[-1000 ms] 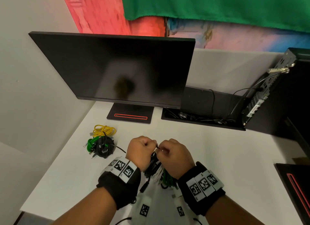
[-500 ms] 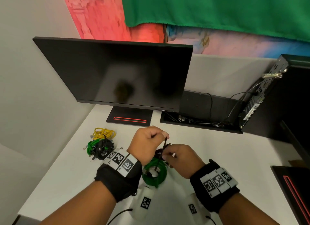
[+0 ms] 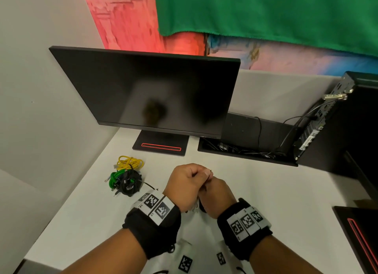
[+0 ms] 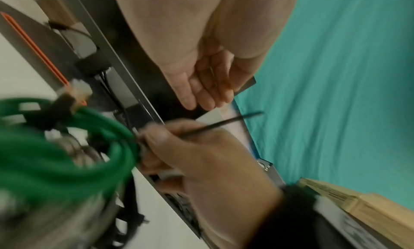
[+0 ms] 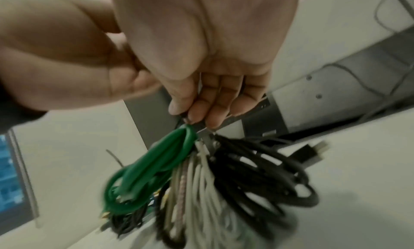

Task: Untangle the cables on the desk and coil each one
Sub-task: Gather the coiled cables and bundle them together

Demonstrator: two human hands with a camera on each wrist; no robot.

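White desk (image 3: 266,192) — both hands meet above it.
Right hand (image 3: 214,196) pinches cable bundle (image 5: 201,178); left hand (image 3: 184,183) pinches thin black tie (image 4: 224,122).

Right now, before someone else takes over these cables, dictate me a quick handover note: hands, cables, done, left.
Right hand grips a bundle of green, white and black cables hanging from its fingers; a thin black strand sticks out of its pinch.
Left hand is curled against it; whether it holds the strand is unclear.
Done, it seems: a yellow coil on the desk, beside a green-and-black heap.
Left: separate and coil the bundle, probably the heap too.
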